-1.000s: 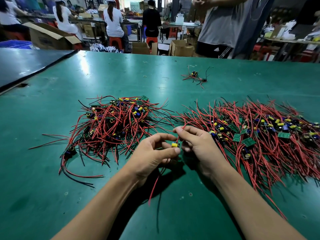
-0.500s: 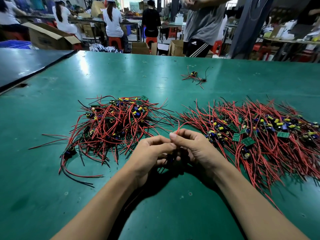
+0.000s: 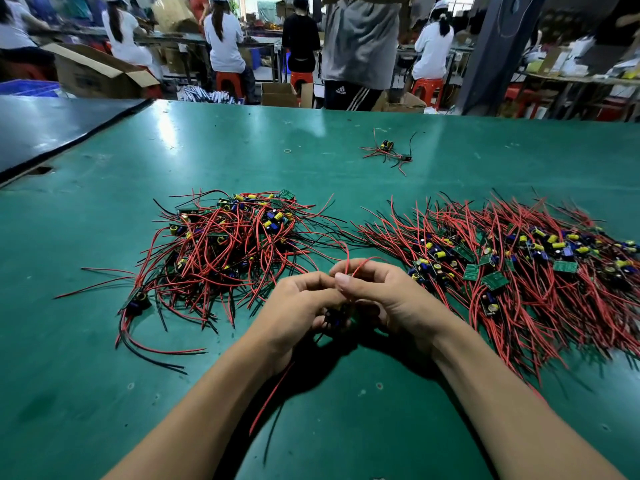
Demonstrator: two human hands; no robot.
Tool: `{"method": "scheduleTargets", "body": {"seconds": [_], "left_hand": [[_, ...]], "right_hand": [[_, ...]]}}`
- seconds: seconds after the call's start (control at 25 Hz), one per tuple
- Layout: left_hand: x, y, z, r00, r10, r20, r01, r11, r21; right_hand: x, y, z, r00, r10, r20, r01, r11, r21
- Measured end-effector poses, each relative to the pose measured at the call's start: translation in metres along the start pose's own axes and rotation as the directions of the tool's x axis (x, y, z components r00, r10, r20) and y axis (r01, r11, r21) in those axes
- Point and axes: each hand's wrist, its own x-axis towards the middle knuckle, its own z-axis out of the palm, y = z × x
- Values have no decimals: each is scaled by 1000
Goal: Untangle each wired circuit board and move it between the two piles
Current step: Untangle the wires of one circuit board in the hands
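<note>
Two heaps of small circuit boards with red and black wires lie on the green table [image 3: 311, 174]: a tangled pile [image 3: 225, 251] at left and a spread-out pile [image 3: 519, 265] at right. Between them, near the front, my left hand [image 3: 298, 306] and my right hand [image 3: 384, 292] meet and together hold one wired circuit board [image 3: 341, 315], mostly hidden in the shadow between the palms. My right hand's fingers pinch its red wire, which arches up over the knuckles. Another red wire and a black one hang down below my left wrist.
A lone wired board [image 3: 388, 150] lies farther back, beside a small rubber band [image 3: 287, 151]. A dark table [image 3: 52, 126] adjoins at the left. Beyond the far edge, people stand and sit at benches among cardboard boxes [image 3: 100, 74] and red stools.
My hands have closed together around the board; its yellow capacitor, visible a second ago, is now hidden. A red wire now loops above my right fingers. The person in grey has walked left.
</note>
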Motion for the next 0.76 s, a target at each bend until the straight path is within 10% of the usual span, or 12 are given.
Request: {"method": "scheduleTargets", "body": {"seconds": [0.16,0.52,0.76], "left_hand": [[-2,1,0,1000,-7,21,8,1000,-26],[-2,0,3,1000,4,14,-5,999,44],[-3,0,3,998,-5,63,-3,992,130]], "right_hand": [[-2,3,4,999,-39,32,34,989,145],[9,1,-5,830,-435,-349,234,840,-490],[15,3,-17,799,-399,-451,131,846,-517]]}}
